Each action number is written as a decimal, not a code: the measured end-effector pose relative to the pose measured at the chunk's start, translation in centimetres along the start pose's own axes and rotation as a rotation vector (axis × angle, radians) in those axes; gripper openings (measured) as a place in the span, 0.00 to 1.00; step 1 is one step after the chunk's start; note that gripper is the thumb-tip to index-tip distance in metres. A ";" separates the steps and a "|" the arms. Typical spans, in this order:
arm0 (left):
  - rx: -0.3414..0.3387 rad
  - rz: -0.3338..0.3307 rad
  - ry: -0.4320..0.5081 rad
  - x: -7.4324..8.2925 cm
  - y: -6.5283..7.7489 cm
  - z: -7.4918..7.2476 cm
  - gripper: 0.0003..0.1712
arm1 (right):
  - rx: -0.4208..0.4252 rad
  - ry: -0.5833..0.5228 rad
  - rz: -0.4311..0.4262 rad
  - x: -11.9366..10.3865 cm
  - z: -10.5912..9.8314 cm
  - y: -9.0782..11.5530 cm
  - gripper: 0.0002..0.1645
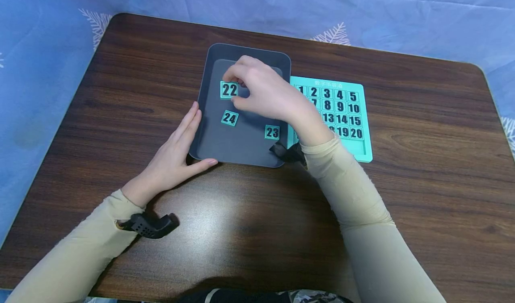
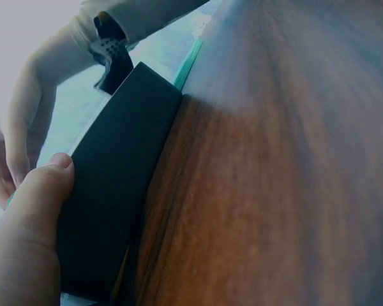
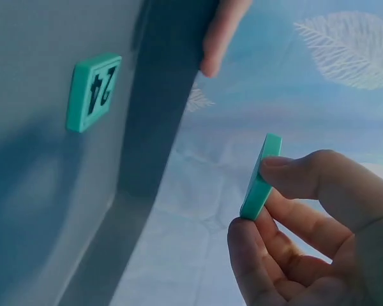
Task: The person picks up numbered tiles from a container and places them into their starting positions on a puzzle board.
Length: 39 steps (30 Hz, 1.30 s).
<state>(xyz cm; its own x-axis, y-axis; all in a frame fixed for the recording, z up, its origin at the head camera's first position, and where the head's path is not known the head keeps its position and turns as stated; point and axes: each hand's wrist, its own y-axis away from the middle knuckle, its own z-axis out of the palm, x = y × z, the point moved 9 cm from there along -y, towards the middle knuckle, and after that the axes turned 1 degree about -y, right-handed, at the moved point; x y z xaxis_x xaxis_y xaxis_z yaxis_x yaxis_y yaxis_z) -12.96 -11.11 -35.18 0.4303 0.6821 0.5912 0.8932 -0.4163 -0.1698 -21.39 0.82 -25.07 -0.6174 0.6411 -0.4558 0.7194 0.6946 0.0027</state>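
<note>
My right hand (image 1: 267,90) pinches a turquoise number tile marked 22 (image 1: 229,90) between thumb and fingertips, over the grey tray (image 1: 245,149). The right wrist view shows this tile (image 3: 262,178) edge-on, raised above the tray floor. On that floor lie a tile marked 24 (image 1: 230,118), slightly turned, and a tile marked 23 (image 1: 272,132) near the right wall. My left hand (image 1: 170,157) rests with straight fingers along the tray's left side, its thumb at the front edge. In the left wrist view the thumb (image 2: 48,182) touches the tray's outer wall (image 2: 118,172).
A turquoise number board (image 1: 368,133) stands against the tray's right side, filled with numbered tiles in rows, with a bare bottom strip. My right forearm (image 1: 362,204) covers part of it. Both lie on a dark wooden table (image 1: 434,160); a blue cloth (image 1: 241,3) hangs behind.
</note>
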 end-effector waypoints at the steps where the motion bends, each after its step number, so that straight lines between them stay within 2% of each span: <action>1: 0.000 -0.002 0.000 0.0 0.0 0.0 0.59 | 0.010 0.005 -0.001 -0.1 -0.3 0.3 0.20; 13: -0.005 -0.013 0.007 0.0 -0.1 0.1 0.59 | 0.059 0.005 0.008 0.0 -2.2 4.6 0.20; 22: -0.007 -0.013 0.011 0.0 0.1 0.1 0.59 | 0.051 0.014 0.073 2.5 -1.8 7.3 0.20; 32: -0.010 -0.016 0.010 -0.1 0.1 0.2 0.59 | 0.039 0.008 0.135 4.0 -2.0 9.6 0.21; 39: -0.009 -0.015 0.007 -0.1 0.1 0.1 0.59 | 0.039 0.032 0.147 5.2 -1.9 11.0 0.21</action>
<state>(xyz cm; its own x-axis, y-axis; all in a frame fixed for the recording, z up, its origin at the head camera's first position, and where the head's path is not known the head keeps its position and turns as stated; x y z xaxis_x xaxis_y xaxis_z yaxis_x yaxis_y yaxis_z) -12.92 -11.11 -35.30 0.4157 0.6845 0.5988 0.8984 -0.4115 -0.1533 -17.31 12.38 -25.67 -0.5136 0.7457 -0.4244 0.8143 0.5795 0.0329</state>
